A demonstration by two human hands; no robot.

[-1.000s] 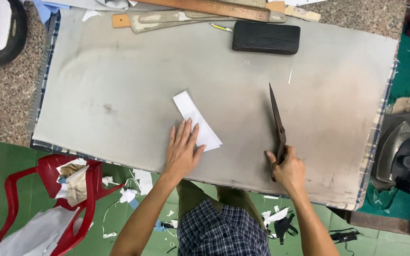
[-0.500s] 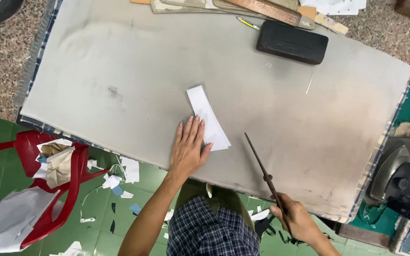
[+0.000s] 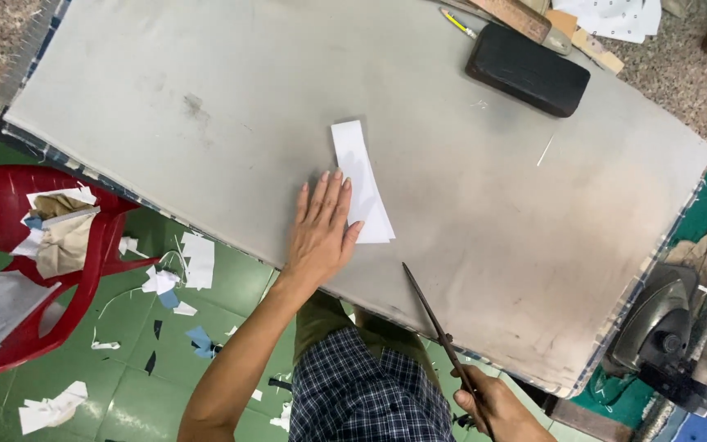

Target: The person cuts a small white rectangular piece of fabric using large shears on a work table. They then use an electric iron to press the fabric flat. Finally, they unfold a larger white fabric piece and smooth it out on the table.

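A white rectangular strip of cloth or paper (image 3: pixel 359 176) lies flat on the grey padded table (image 3: pixel 206 106). My left hand (image 3: pixel 321 233) rests palm down on the table with fingers spread, its fingertips on the strip's near left edge. My right hand (image 3: pixel 497 407) is off the table's near edge, gripping the handles of long dark scissors (image 3: pixel 439 336). The blades point up and left over the table edge, apart from the strip.
A black oblong case (image 3: pixel 528 69) lies at the table's far side, beside a pencil (image 3: pixel 457 22), a wooden ruler (image 3: pixel 521 16) and paper pieces. An iron (image 3: pixel 660 323) sits at the right. A red plastic chair (image 3: pixel 34 270) with scraps stands left; cuttings litter the green floor.
My right hand has drawn the scissors back off the table toward my body. My left hand stays on the white strip.
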